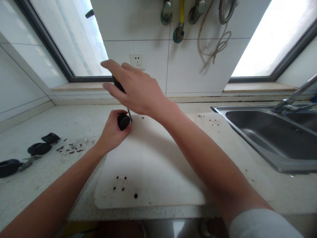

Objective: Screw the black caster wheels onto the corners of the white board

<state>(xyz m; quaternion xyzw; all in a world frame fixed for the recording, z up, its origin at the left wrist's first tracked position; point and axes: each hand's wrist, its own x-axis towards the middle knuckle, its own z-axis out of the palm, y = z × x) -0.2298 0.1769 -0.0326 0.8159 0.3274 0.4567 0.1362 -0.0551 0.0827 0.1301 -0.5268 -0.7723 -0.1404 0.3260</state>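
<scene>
Fingers (126,131) clamped: left hand (112,134) on rounded black piece (123,122), right hand (138,87) on metal-shafted screwdriver (119,85).

Centre-left in the frame, the left hand (115,127) holds a black caster (123,122) at the upper left of a white board (168,178). Above it, the right hand (140,87) grips a screwdriver (120,85), shaft pointing down beside the caster. Dark holes (136,196) mark the board's lower left. At the frame's left edge, more black parts (39,148) lie on the counter (76,110), near scattered dark bits (70,148). A steel sink (262,132) fills the right. At top centre, valves (166,11) and a looped tube (218,48) are on the wall, above and right of a socket (137,60).
</scene>
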